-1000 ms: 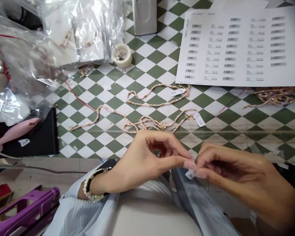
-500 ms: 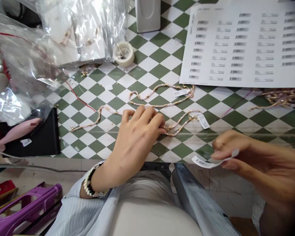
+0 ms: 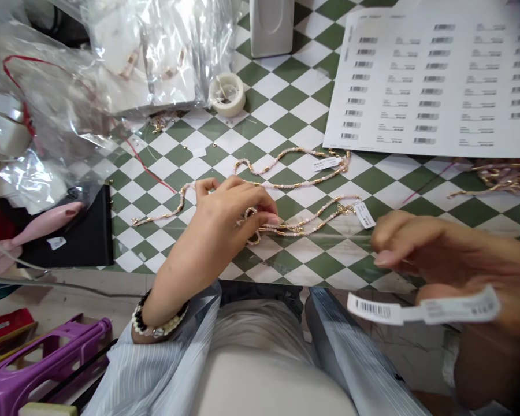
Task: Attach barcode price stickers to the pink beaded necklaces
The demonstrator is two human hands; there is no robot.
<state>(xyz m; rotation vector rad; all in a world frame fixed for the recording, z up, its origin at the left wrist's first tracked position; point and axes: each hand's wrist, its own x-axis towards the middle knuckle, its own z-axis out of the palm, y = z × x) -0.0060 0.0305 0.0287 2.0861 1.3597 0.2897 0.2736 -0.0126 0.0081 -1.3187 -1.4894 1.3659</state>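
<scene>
My left hand (image 3: 231, 214) rests palm down on the table, its thumb and index finger closed on a pink and gold beaded necklace (image 3: 303, 226). A white price tag (image 3: 362, 214) hangs on that strand's right end. Just behind lies another beaded necklace (image 3: 294, 186), also with a tag (image 3: 325, 164). From the left of my hand a beaded strand (image 3: 179, 207) runs out; whether it joins the held necklace is hidden. Over the table's front edge, my right hand (image 3: 450, 254) carries a barcode label (image 3: 420, 312) that clings at its thumb, the index finger apart from it.
A sheet of barcode labels (image 3: 433, 81) lies at the back right, near a bundle of beaded strands (image 3: 502, 176). Plastic bags (image 3: 151, 52), a tape roll (image 3: 227, 95) and a grey box (image 3: 271, 29) are at the back. A pink-handled object (image 3: 47, 225) lies left.
My left hand has shifted left and turned, showing its thumb on the necklace. My right hand's fingers have parted, and the label has swung lower and flatter at the thumb.
</scene>
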